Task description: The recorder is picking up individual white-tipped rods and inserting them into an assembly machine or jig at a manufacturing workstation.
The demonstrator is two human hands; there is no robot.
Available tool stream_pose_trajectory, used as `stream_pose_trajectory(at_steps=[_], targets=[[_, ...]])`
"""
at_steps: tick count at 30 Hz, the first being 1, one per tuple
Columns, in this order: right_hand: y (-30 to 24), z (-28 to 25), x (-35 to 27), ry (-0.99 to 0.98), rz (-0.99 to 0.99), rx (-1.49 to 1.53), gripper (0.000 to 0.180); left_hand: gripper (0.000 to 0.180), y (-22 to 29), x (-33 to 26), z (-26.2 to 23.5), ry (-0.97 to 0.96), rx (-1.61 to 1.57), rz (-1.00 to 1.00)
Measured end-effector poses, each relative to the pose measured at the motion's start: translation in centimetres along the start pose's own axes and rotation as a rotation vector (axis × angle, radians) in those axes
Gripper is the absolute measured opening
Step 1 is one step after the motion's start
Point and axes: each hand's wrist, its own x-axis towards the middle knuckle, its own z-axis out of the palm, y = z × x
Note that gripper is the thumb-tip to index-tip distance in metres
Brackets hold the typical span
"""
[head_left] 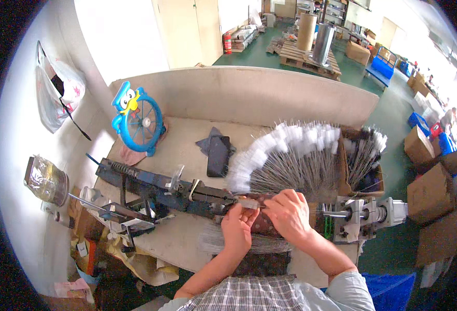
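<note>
My left hand is closed with its fingertips at a small light-grey piece, by the right end of a long dark metal machine. Close beside it, my right hand is closed in a pinch; whatever sits between its fingers is too small to make out. Under both hands lies a brown dotted surface. Just beyond them, thin wire brushes with white bristle tips are spread in a wide fan. Loose thin wires lie on the near side of my hands.
A cardboard box of dark-tipped brushes stands right of the fan. A clamp-like metal device is at the right edge. Farther back are a black phone and a blue duck-shaped fan. A low panel borders the table's far side.
</note>
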Motion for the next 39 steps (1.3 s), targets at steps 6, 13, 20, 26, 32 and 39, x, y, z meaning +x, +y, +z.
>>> stream_pose_trajectory(at_steps=[6,13,20,26,32,39], targets=[[0.2,-0.2,-1.4,-0.098,-0.034,0.023,0.014,0.056,1.1,-1.3,0.8,-0.012,0.068,-0.045],[1.4,-1.5,-0.9,-0.088,-0.056,0.104,0.013,0.062,1.0,-2.0,0.7,-0.045,0.223,-0.053],[2.0,-1.7,-5.2,-0.258,0.076,0.259,0.012,0.045,4.0,-3.9,-3.0,-0.086,0.528,-0.095],[2.8,0.0,-9.1,-0.752,0.140,0.046,0.015,0.027,13.6,-4.4,-21.1,0.250,0.173,0.171],[2.4,-0.1,-8.0,-0.754,0.145,0.052,0.013,0.038,24.6,-4.6,-30.8,0.656,0.202,0.469],[1.8,-1.3,-7.9,-0.691,0.262,0.025,0.012,0.043,21.1,-4.5,-28.3,0.856,0.501,0.607]])
